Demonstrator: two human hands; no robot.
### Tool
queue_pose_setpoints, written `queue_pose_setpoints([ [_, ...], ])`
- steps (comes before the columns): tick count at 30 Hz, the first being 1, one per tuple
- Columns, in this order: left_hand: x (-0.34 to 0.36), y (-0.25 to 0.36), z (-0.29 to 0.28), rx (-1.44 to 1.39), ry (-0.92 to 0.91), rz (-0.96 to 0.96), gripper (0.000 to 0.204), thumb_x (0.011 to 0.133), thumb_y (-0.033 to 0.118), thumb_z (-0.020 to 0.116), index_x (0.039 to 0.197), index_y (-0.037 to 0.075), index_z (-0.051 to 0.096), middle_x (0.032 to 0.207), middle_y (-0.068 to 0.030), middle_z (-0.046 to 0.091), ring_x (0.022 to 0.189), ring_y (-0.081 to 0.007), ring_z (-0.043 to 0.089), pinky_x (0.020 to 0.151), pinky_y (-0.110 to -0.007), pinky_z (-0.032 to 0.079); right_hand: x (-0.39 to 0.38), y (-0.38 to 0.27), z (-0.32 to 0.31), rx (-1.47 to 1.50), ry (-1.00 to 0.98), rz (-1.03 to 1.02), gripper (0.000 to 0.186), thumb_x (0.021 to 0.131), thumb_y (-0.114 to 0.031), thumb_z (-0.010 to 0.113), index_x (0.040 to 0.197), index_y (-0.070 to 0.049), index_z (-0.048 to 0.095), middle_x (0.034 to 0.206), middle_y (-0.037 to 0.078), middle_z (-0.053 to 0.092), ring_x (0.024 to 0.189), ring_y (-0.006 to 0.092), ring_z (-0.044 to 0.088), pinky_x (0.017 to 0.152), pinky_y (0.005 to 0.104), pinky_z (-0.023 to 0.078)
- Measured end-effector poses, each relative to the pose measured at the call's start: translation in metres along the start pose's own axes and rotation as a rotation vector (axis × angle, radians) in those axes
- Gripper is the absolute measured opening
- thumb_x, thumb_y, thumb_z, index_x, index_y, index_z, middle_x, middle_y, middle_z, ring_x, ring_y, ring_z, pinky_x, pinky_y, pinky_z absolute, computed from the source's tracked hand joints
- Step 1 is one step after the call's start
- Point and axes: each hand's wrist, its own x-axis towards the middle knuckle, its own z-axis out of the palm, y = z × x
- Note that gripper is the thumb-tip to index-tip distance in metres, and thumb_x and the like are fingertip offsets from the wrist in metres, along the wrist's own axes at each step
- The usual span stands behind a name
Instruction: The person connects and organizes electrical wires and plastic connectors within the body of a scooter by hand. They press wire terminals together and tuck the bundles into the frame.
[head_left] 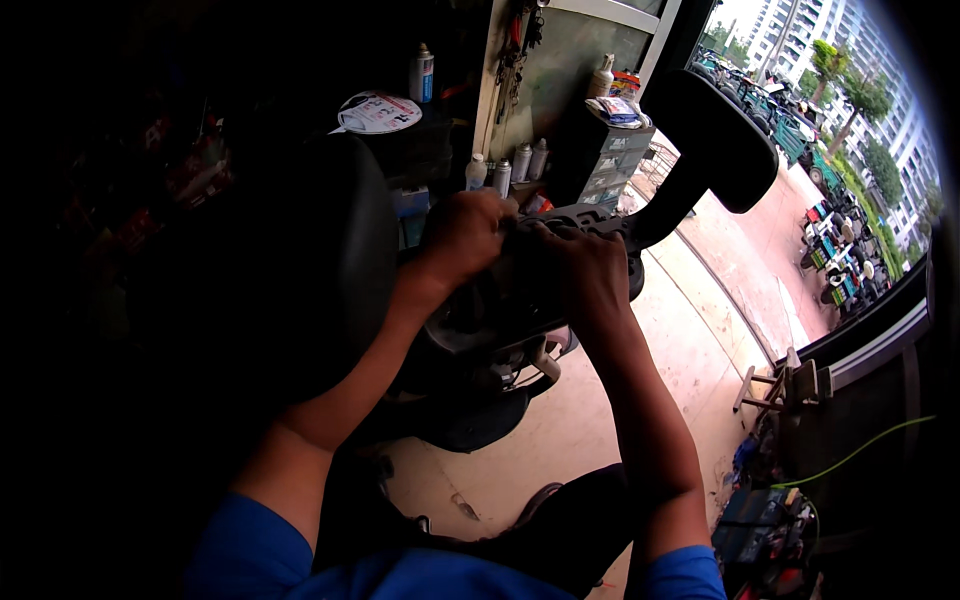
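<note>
My left hand is closed at the left end of a dark perforated bracket on a black vehicle, probably a scooter; what its fingers grip is too dark to make out. My right hand lies over the same bracket, fingers curled down; what is under them is hidden. A black padded piece stands up on an arm at the bracket's right end. A large dark rounded shape, like a seat, is left of my hands.
Cans and bottles stand behind, by a drawer unit. A round printed card lies on a dark surface. A wooden stool and clutter with a green cable are at right. Outside the doorway are parked scooters.
</note>
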Motion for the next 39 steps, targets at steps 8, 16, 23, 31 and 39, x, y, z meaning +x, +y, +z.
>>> queue_pose_setpoints([
  [8,0.0,0.006,0.002,-0.005,0.016,-0.032,0.021,0.085,0.018,0.083,0.101,0.005,0.08,0.102,-0.0173,0.072,0.097,-0.0395,0.072,0.084,-0.047,0.058,0.015,0.003,0.012,-0.042,0.067,0.043,0.012,0.085,-0.025,0.074,0.09,-0.015,0.076,0.084,0.008,0.076,0.079,0.0286,0.076,0.08,0.0436,0.055],
  [16,0.002,-0.002,0.013,0.083,0.024,-0.1,0.024,0.084,0.023,0.086,0.101,0.006,0.082,0.101,-0.0188,0.072,0.096,-0.0403,0.073,0.083,-0.049,0.058,0.013,0.013,0.007,0.219,0.094,0.013,0.021,0.088,-0.02,0.075,0.105,-0.01,0.079,0.106,0.016,0.075,0.105,0.0366,0.071,0.092,0.0459,0.056],
  [23,-0.001,-0.009,0.002,-0.024,-0.037,-0.009,0.02,0.083,0.016,0.082,0.101,0.007,0.082,0.104,-0.0195,0.074,0.1,-0.0395,0.073,0.086,-0.048,0.058,0.025,0.02,-0.019,0.413,-0.056,-0.15,0.029,0.083,-0.008,0.077,0.111,-0.004,0.072,0.113,0.015,0.07,0.11,0.0386,0.068,0.095,0.0485,0.055],
  [31,-0.003,-0.007,0.005,-0.083,0.031,-0.068,0.024,0.082,0.014,0.082,0.105,0.005,0.08,0.105,-0.021,0.075,0.1,-0.04,0.074,0.087,-0.046,0.059,0.027,0.023,-0.005,0.374,-0.135,-0.09,0.022,0.088,-0.017,0.075,0.105,-0.004,0.07,0.104,0.018,0.071,0.102,0.041,0.069,0.088,0.0495,0.055],
  [39,-0.003,-0.006,0.007,-0.141,0.052,-0.137,0.03,0.082,0.014,0.083,0.11,0.003,0.08,0.11,-0.0223,0.076,0.103,-0.0402,0.075,0.089,-0.045,0.059,0.028,0.016,-0.002,0.367,-0.141,-0.071,0.02,0.088,-0.024,0.074,0.098,-0.006,0.071,0.095,0.017,0.074,0.093,0.0418,0.072,0.082,0.0511,0.056],
])
